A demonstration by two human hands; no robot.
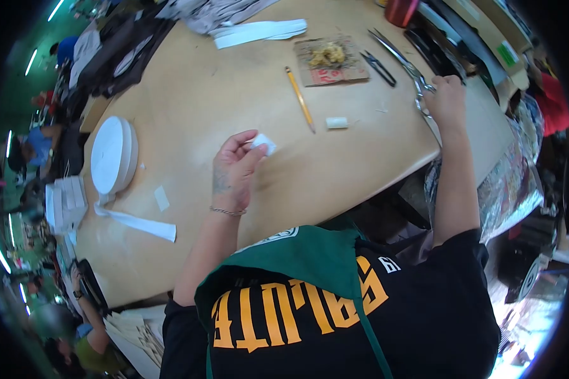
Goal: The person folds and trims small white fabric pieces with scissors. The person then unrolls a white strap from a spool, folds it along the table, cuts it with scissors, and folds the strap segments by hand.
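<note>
The left hand (235, 169) pinches a small white piece (265, 144) between thumb and fingers, just above the desk (234, 95). The right hand (446, 101) is curled at the handles of the long metal scissors (416, 76), whose blades point away from the person; its grip is partly hidden, though the fingers appear to touch the handles.

Between the hands, a yellow pencil (299, 100) lies with its dark tip toward the person, and a short white cylinder (337, 122) lies just beside that tip. Beyond them, a yellowish clump (327, 55) sits on a piece of brown cardboard (348, 74) with red markings, and black thread snips (379, 69) lie between this and the scissors. A white strip (260, 33) lies near grey fabric (216, 11) at the far side.

On the left, a large roll of white band (109, 155) has its loose end (146, 226) trailing over the desk, near a small pale slip (162, 198). Other people are in the background on that side.
</note>
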